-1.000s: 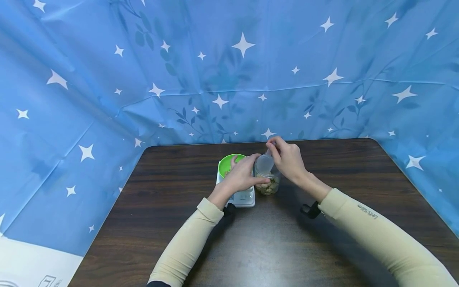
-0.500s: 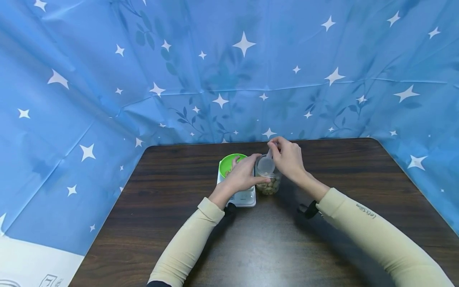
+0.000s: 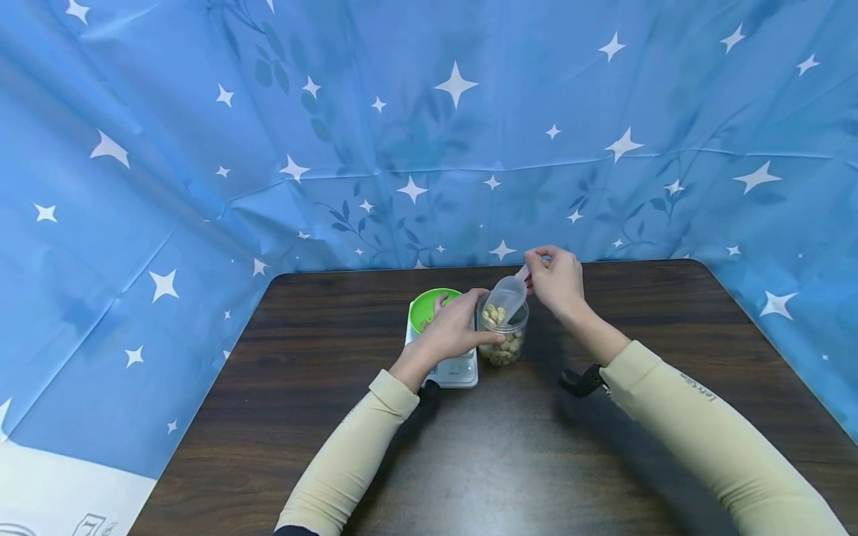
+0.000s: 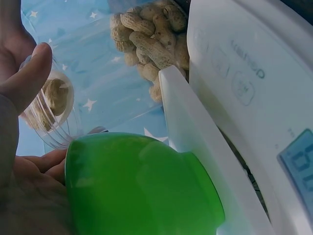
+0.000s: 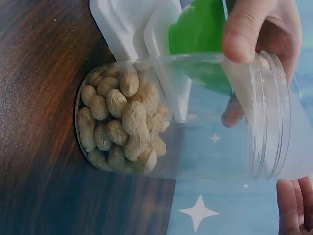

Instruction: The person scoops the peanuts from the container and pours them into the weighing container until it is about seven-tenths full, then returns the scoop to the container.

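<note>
A clear jar (image 3: 522, 333) stands on the table with unshelled peanuts (image 5: 137, 122) in its lower part, as the right wrist view shows. My left hand (image 3: 452, 327) grips it near the rim, thumb on the near side. With my right hand (image 3: 558, 284) I pinch the handle of a translucent scoop (image 3: 512, 290). Tilted at the jar's mouth, the scoop carries several peanuts. Beside the jar a green bowl (image 3: 420, 307) sits on a white kitchen scale (image 3: 459, 374), partly hidden by my left hand. The left wrist view cuts off the scale's display (image 4: 301, 159).
The dark wooden table (image 3: 322, 372) ends at its far edge just behind the jar and scale. A blue star-patterned curtain (image 3: 402, 134) hangs behind it. At the lower left lies a white surface (image 3: 67, 484) with printed marks.
My right hand has moved up and to the right, lifting the scoop from inside the jar to its mouth, with peanuts now visible in it. My left hand has stayed in place.
</note>
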`<control>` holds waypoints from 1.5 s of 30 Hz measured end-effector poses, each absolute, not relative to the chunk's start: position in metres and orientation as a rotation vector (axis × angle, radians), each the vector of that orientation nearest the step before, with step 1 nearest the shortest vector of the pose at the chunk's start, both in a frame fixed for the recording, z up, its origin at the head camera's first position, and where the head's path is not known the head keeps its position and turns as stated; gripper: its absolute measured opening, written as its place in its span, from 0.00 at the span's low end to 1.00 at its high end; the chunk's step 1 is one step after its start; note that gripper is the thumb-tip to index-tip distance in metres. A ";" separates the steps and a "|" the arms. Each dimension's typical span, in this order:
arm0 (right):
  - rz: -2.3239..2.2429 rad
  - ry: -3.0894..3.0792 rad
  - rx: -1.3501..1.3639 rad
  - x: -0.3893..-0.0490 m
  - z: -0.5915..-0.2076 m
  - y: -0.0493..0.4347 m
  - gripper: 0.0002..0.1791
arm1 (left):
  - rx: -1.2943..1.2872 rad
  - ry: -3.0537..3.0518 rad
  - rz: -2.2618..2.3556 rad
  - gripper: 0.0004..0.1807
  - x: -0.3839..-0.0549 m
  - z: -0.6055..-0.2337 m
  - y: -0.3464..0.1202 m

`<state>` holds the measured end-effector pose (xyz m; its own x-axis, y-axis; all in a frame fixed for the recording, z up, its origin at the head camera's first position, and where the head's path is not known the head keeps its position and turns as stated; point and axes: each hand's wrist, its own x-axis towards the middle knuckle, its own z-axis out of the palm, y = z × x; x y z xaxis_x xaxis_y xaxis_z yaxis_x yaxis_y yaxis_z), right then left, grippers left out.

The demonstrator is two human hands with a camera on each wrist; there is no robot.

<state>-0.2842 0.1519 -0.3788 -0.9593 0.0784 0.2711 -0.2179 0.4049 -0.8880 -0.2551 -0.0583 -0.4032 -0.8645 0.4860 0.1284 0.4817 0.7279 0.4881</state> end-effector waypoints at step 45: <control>2.070 -2.021 -0.103 -0.296 -0.363 0.161 0.19 | 0.760 2.966 0.787 0.53 -0.256 -0.400 -0.089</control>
